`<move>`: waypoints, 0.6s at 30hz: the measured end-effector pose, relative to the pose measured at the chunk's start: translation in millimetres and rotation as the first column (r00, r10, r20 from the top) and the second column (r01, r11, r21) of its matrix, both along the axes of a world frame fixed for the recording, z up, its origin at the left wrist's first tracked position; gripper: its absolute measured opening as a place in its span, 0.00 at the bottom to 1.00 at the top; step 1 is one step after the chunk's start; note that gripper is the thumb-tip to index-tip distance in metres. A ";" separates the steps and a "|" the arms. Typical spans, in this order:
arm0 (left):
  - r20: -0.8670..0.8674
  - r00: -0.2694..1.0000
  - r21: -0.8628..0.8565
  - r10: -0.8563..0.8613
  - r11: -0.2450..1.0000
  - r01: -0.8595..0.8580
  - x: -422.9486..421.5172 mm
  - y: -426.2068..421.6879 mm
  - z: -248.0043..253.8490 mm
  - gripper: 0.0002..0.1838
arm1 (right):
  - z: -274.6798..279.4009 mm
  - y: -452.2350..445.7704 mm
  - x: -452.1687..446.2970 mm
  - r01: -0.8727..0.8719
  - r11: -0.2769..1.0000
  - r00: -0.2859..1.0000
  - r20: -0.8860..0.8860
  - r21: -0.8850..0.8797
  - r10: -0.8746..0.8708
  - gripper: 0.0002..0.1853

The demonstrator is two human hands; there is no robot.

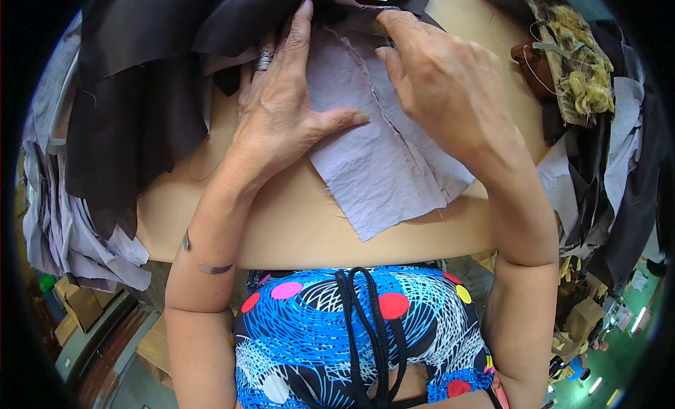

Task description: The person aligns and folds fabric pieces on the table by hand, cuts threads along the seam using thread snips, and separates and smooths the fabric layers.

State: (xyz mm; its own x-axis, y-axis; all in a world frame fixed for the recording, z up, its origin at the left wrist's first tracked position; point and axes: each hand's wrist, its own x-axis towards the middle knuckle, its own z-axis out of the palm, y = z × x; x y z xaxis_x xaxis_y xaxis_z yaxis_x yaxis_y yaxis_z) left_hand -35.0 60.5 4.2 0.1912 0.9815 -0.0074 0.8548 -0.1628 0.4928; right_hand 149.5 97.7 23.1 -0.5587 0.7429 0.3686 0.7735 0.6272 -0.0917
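Note:
A pale lavender piece of fabric (365,184) lies on the tan padded surface (295,233), with a frayed seam running along its length. My left hand (281,107) rests flat on the fabric's left edge, fingers spread and a ring on one finger. On the right side of the seam, my right hand (446,79) is closed, its thumb and index finger bent near the top of the cloth. What those fingertips hold, if anything, is too small to name. Dark fabric (260,22) lies beyond and beside my left hand.
Layers of dark and grey cloth (140,128) hang over the left edge. At the right are more hanging cloth pieces (622,142), a wooden strip with yellowish fibres (580,65) and a brown object (534,72). Cardboard boxes (81,303) stand below at the left.

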 end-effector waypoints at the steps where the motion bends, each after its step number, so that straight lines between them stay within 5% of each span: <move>1: 0.041 0.998 0.079 0.037 0.996 -0.041 5.9 -2.1 0.5 0.65 | 2.3 -1.6 0.9 -0.006 1.000 1.000 0.007 -0.004 0.006 0.14; 4: 0.137 0.988 0.229 0.064 0.969 -0.094 16.7 -7.3 -4.1 0.56 | 15.3 -3.1 7.6 0.003 0.998 1.000 0.026 -0.063 -0.001 0.14; 9: 0.192 0.979 0.195 0.062 0.976 -0.100 -11.8 4.1 -18.4 0.55 | 2.6 9.9 44.1 0.148 0.988 0.981 0.129 -0.037 -0.142 0.13; 11: 0.052 0.996 0.287 0.070 0.954 -0.082 -13.9 4.2 -19.4 0.51 | -10.1 12.8 57.8 0.261 0.963 0.956 0.155 -0.073 -0.248 0.12; 14: -0.091 0.991 0.366 0.097 0.929 -0.058 -10.4 -1.4 -11.8 0.46 | -31.1 22.0 81.8 0.368 0.929 0.911 0.189 0.033 -0.367 0.15; 18: -0.290 0.955 0.526 0.066 0.844 0.101 -8.5 -14.4 9.3 0.31 | -24.7 10.8 77.6 0.109 0.895 0.937 0.255 0.433 -0.238 0.22</move>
